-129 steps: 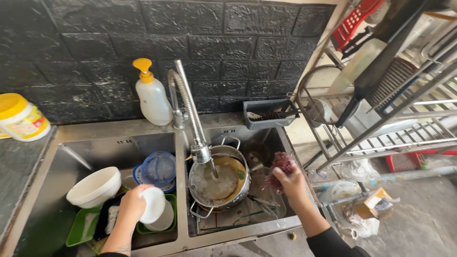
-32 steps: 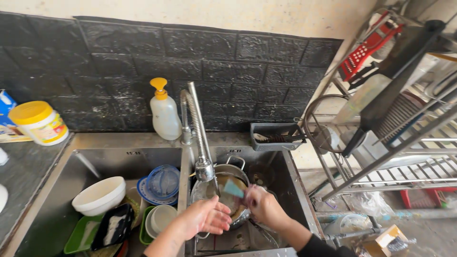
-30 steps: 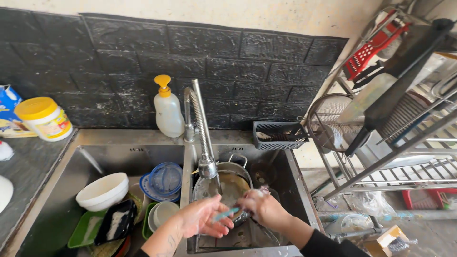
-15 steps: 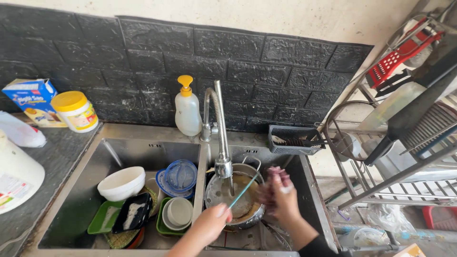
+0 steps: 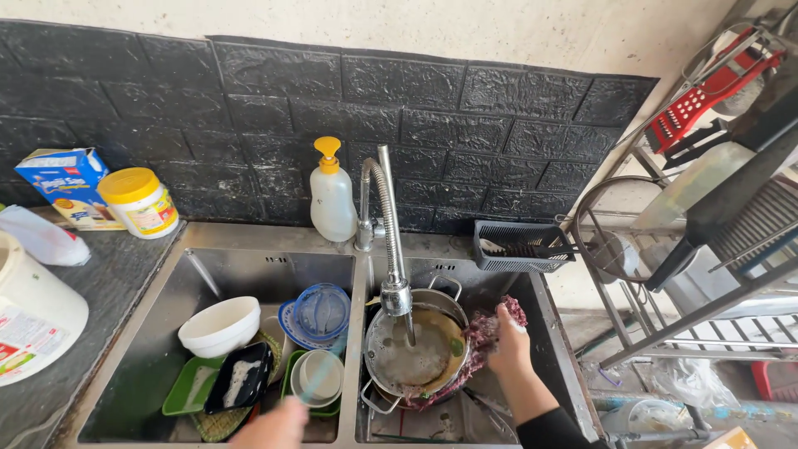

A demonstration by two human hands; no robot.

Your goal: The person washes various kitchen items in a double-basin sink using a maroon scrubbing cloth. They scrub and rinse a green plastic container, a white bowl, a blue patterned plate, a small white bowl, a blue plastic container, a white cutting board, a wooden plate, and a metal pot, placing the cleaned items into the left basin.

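right hand [image 5: 509, 345] clamps a purplish scrubber [image 5: 486, 333] on the pot [image 5: 411, 353] rim's right side, left hand [image 5: 274, 424] blurred low-left gripping a thin teal utensil [image 5: 320, 378], farther from the pot

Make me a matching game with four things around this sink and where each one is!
Things:
1. soap pump bottle
2. white bowl
3. metal pot
4. scrubbing net

Places:
A. under the faucet
B. in the right hand
C. on the ledge by the wall
D. in the left basin

Pairs: 1-C, 2-D, 3-A, 4-B
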